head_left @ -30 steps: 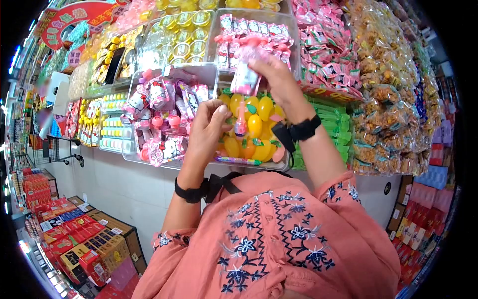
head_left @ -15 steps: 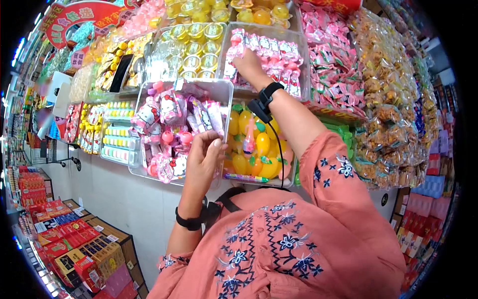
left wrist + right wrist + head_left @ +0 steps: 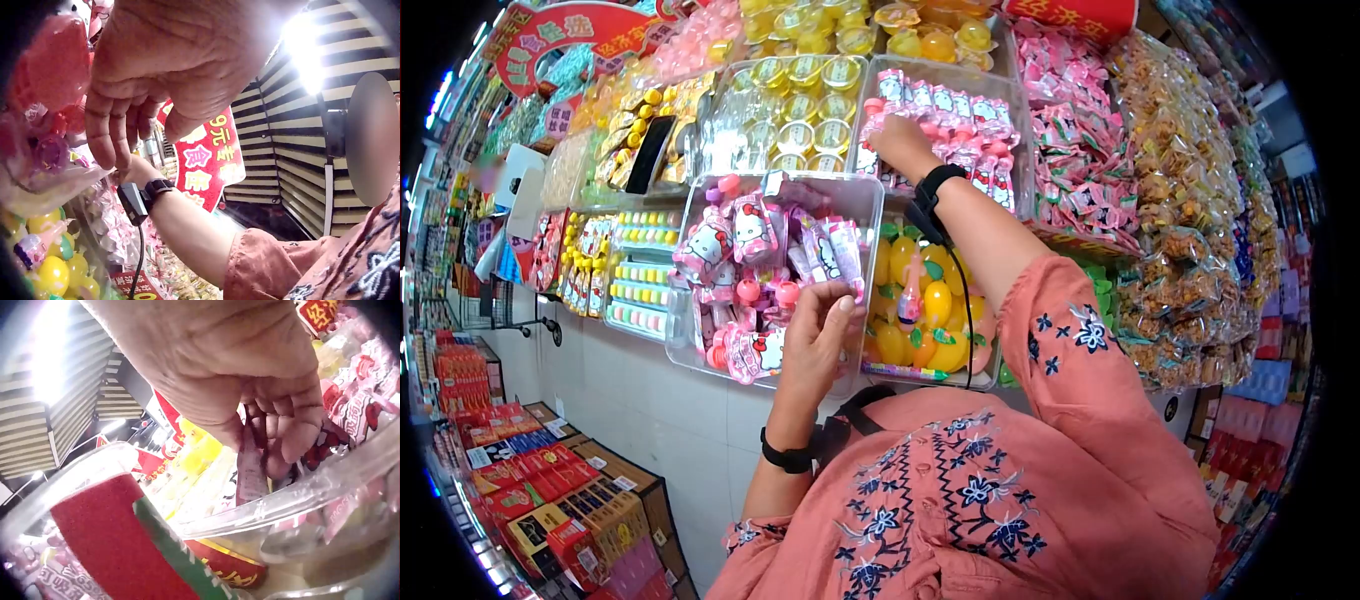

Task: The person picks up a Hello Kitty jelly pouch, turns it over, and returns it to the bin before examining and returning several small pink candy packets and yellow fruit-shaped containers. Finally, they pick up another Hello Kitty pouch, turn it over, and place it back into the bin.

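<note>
My right hand is at the left end of a clear back tray of pink cat-print pouches. In the right wrist view its thumb and fingers pinch a pink pouch just above the tray rim, beside other pouches. My left hand hovers by the right wall of a nearer clear tray, its fingers loosely bent and holding nothing. Pink cat-print packs with pink caps fill that nearer tray. To its right, yellow mango-shaped packs lie under a small pink-necked bottle.
Lidded yellow jelly cups stand left of the back tray. A dark phone-like slab lies farther left. Bagged snacks are heaped at right. A black cable hangs from the right wrist. Stacked boxes sit low at left.
My right hand has moved from above the mango-shaped packs, where it held a pink pouch, back into the rear tray. My left hand stays near the nearer tray's right edge.
</note>
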A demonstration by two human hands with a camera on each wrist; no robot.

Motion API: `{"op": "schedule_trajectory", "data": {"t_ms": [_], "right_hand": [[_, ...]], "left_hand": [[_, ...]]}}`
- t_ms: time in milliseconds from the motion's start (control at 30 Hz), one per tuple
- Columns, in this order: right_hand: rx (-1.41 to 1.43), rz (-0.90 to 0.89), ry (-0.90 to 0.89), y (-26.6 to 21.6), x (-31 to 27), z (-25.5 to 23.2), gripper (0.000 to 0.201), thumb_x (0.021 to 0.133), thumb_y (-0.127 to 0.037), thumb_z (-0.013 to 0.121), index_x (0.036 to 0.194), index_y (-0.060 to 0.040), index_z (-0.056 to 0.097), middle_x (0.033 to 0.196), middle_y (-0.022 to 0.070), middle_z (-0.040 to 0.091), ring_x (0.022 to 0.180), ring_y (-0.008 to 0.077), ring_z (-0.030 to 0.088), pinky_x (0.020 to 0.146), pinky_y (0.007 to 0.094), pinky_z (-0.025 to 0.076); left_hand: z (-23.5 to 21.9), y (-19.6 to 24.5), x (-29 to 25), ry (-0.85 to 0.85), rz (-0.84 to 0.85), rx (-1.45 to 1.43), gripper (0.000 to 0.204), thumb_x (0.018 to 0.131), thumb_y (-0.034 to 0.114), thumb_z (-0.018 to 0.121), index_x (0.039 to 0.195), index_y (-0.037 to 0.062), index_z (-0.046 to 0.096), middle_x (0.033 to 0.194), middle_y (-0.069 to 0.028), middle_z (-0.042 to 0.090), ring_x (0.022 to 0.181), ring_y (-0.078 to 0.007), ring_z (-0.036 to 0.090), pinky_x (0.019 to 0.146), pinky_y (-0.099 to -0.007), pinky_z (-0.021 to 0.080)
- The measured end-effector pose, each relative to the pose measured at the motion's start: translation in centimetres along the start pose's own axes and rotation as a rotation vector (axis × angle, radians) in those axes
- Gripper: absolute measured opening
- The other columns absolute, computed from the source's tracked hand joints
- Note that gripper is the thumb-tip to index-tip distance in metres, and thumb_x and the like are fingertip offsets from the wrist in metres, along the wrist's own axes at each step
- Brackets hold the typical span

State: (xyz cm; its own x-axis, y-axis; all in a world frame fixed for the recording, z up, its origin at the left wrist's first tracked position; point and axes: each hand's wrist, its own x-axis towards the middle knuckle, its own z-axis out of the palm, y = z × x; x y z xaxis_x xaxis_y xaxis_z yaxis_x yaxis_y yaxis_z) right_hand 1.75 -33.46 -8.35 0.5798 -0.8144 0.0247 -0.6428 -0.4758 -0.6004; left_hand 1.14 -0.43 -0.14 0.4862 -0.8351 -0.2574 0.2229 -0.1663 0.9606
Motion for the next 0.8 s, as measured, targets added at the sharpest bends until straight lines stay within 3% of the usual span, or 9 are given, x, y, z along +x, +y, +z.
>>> {"op": "schedule_trajectory", "data": {"t_ms": [400, 500, 633, 667, 800], "right_hand": [[-0.062, -0.048, 0.047, -0.1, -0.7, -0.3, 0.032, 0.084, -0.027, 0.059, 0.095, 0.0007, 0.071, 0.096, 0.0251, 0.070, 0.093, 0.0404, 0.068, 0.082, 0.0499, 0.053], [-0.050, -0.016, -0.031, -0.2, -0.6, -0.7, 0.032, 0.084, -0.028, 0.060, 0.095, 0.0001, 0.072, 0.097, 0.0255, 0.070, 0.094, 0.0410, 0.067, 0.082, 0.0499, 0.053], [0.317, 0.121, -0.195, 0.3, -1.0, -2.8, 0.041, 0.088, -0.035, 0.058, 0.084, 0.0042, 0.069, 0.076, 0.0182, 0.070, 0.068, 0.0297, 0.071, 0.067, 0.0428, 0.056], [0.430, 0.161, -0.195, 1.0, -0.6, -2.9, 0.046, 0.090, -0.039, 0.056, 0.080, 0.0048, 0.067, 0.069, 0.0135, 0.069, 0.057, 0.0226, 0.067, 0.058, 0.0373, 0.055], [0.566, 0.216, -0.074, 4.3, -0.5, -4.8, 0.030, 0.090, -0.028, 0.055, 0.087, 0.0001, 0.065, 0.075, 0.0107, 0.068, 0.060, 0.0194, 0.067, 0.052, 0.0344, 0.053]], "left_hand": [[0.0, -0.3, 0.2, -0.021, -0.056, 0.022, 0.021, 0.102, 0.019, 0.056, 0.115, 0.0019, 0.055, 0.108, -0.0037, 0.060, 0.095, -0.0115, 0.063, 0.080, -0.0259, 0.054], [0.2, -0.3, 0.2, -0.033, -0.035, 0.030, 0.021, 0.102, 0.019, 0.055, 0.115, 0.0022, 0.056, 0.107, -0.0036, 0.060, 0.095, -0.0110, 0.063, 0.079, -0.0256, 0.053], [0.2, 0.4, -0.1, -0.032, -0.054, 0.017, 0.020, 0.103, 0.018, 0.055, 0.116, 0.0026, 0.056, 0.104, -0.0035, 0.062, 0.093, -0.0098, 0.063, 0.078, -0.0242, 0.053], [-0.1, 0.4, -0.2, -0.022, -0.033, 0.036, 0.020, 0.103, 0.018, 0.054, 0.116, 0.0027, 0.056, 0.104, -0.0037, 0.062, 0.093, -0.0097, 0.063, 0.077, -0.0236, 0.053], [-1.7, 0.3, -0.4, 0.036, 0.022, 0.067, 0.021, 0.103, 0.018, 0.053, 0.117, 0.0020, 0.056, 0.105, -0.0061, 0.064, 0.092, -0.0109, 0.065, 0.072, -0.0229, 0.051]]}}
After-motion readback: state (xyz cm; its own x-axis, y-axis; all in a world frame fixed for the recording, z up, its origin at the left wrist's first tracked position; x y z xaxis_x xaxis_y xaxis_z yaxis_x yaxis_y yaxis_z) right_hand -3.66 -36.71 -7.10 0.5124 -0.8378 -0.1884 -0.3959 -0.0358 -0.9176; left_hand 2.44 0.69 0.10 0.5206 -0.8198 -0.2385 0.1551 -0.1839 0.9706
